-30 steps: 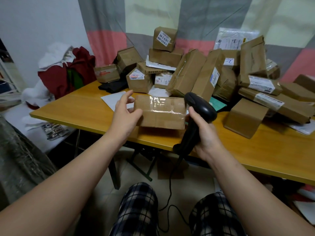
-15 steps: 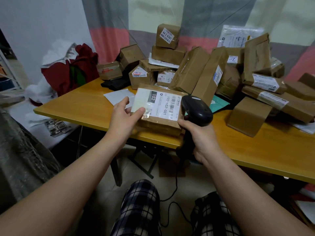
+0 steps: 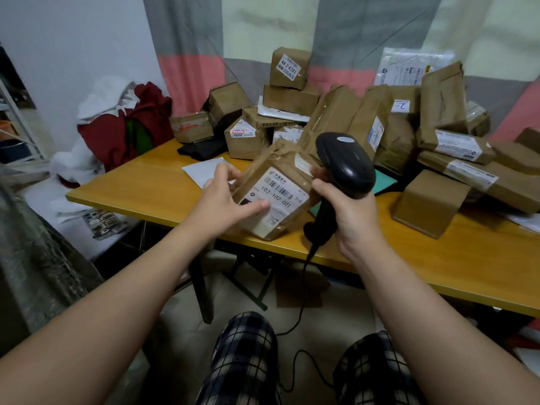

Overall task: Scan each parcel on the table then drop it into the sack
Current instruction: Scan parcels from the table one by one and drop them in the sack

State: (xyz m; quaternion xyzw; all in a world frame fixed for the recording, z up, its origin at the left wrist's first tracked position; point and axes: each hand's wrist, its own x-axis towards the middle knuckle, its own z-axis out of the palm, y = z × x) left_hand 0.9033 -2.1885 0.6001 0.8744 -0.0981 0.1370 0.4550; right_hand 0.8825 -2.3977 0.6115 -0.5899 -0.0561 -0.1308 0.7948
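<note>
Held parcel (image 3: 274, 188), gripped by the left hand (image 3: 225, 200) and steadied by the right hand (image 3: 350, 211): white label reads "102-102-C01" beneath a barcode; smaller print there is too fine to read.
Top box (image 3: 289, 67), far beyond the grip at the peak of the pile: sticker reads "44 2 4201".
Brown parcel (image 3: 404, 105), beyond and right of the grip: white slip bears a handwritten "2".
Remaining labels in the pile: illegible.
</note>
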